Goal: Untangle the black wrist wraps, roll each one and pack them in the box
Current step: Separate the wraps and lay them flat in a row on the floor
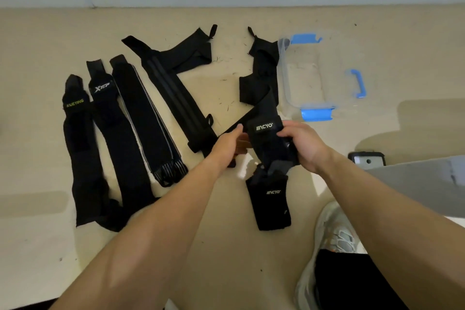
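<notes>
Both hands are on the MCYO wrap (266, 131), just in front of the box (283, 70). The right hand (303, 145) is curled round its body and the left hand (227, 145) pinches the side edge, probably to pull it free of its twin (270, 205). It's black with a white logo and looks stretchy. The other wraps (130, 121) lie flat on the floor, left of the box.

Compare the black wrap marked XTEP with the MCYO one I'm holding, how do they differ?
The XTEP wrap lies stretched flat on the floor, touched by no hand; the MCYO wrap is bunched, held between the left hand and right hand. The XTEP wrap runs nearly straight; the MCYO wrap is tangled with other black straps. Both are black with white lettering.
</notes>
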Motion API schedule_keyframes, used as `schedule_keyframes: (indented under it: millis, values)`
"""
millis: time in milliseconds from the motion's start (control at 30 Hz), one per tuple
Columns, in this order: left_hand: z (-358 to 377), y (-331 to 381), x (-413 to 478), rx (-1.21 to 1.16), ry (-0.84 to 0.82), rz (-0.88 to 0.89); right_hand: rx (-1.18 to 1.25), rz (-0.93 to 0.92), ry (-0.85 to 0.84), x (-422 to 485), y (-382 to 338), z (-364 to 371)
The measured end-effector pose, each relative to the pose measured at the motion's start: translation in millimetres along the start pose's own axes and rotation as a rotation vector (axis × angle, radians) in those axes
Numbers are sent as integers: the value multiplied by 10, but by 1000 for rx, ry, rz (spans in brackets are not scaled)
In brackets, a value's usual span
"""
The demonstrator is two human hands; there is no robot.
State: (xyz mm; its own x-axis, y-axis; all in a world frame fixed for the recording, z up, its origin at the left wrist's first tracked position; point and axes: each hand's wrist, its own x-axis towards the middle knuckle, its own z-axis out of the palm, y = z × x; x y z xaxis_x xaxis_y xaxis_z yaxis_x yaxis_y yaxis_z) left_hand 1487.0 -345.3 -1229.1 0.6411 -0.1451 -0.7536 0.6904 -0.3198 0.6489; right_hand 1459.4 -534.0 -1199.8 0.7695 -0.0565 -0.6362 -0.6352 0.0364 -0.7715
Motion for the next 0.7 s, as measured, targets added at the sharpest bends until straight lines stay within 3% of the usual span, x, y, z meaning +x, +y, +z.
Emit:
schedule_keyframes:
  millis: [67, 200, 300, 367, 400, 467, 600, 700]
  values:
    - [-6, 176, -176, -228, -64, 33, -17, -58, 1, -62, -130, 84]
    - [-85, 506, -501, -399, -34, 259, -52, -177, -40, -231, -370, 228]
    - [-211, 684, -657, -517, 15, 312, -26, -197, 226, -294, -339, 202]
    - [-312, 744, -726, -598, 25, 332, -57, -65, 414, -315, -92, 103]
    - [-353, 767, -762, -618, 21, 338, -153, 1, 430, -335, 62, 66]
    - [-387, 802, -848, -629, -2, 353, -290, 97, 295, -397, 351, 97]
    - [-388, 788, -877, -662, -28, 331, -179, 51, -35, -439, 552, 430]
    - [-447, 765, -837, -710, -23, 277, -152, 9, 48, -321, 627, 693]
